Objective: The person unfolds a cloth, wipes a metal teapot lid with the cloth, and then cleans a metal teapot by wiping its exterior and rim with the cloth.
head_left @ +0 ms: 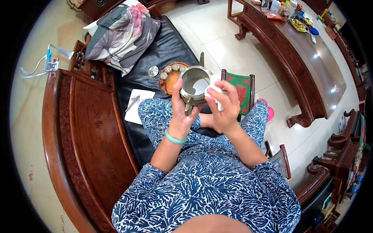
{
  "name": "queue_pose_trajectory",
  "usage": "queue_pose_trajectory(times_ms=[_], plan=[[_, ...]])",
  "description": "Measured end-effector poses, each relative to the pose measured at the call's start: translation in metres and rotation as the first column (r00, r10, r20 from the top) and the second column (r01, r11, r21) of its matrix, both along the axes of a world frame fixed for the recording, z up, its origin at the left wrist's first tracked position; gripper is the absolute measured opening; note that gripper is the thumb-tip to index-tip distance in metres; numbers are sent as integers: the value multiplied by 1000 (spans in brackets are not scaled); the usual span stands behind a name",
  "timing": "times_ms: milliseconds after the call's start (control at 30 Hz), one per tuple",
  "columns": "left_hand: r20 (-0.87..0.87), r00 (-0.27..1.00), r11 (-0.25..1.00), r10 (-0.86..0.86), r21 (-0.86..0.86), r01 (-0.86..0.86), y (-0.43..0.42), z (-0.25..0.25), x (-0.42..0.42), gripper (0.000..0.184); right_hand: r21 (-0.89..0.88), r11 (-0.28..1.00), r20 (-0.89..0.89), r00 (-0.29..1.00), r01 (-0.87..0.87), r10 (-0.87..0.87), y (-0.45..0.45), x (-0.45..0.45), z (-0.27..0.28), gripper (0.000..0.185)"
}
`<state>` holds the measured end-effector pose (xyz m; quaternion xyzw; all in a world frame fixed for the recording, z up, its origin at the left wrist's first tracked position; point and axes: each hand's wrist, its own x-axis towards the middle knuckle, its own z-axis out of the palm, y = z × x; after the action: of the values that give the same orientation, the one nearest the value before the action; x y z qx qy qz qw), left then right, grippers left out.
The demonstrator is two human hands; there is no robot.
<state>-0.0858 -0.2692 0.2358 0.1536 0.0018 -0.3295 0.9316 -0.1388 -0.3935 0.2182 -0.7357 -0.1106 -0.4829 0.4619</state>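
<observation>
A metal teapot [187,93] without a lid is held up over my lap, its open top facing me and its spout pointing away. My left hand [182,105] grips its left side near the handle. In my right hand [225,103] is a white cloth [215,90], pressed against the pot's right rim. Beyond the pot, a round wooden tray [165,86] carries several small metal cups [168,69]. A round metal lid [153,71] lies on the black seat left of the tray.
White paper [133,112] with a pen lies on the black seat [136,83], left of my knee. A patterned cushion [120,37] is at the far left. The carved wooden armrest [91,124] borders the left side. A green-topped stool [239,91] and a long table [311,58] stand right.
</observation>
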Motion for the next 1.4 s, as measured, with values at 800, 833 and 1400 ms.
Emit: queue_pose_trajectory(times_ms=[800, 833, 1400], plan=[[3, 997, 961, -78, -268, 75, -50, -2, 8, 58, -65, 984, -93, 981, 165, -171, -37, 5, 33, 24], [1, 997, 959, -74, -273, 71, -50, -3, 7, 58, -88, 980, -98, 977, 181, -189, -34, 2, 36, 27], [54, 963, 964, 266, -42, -264, -38, 6, -4, 46, -162, 973, -34, 985, 161, -169, -22, -2, 31, 27]])
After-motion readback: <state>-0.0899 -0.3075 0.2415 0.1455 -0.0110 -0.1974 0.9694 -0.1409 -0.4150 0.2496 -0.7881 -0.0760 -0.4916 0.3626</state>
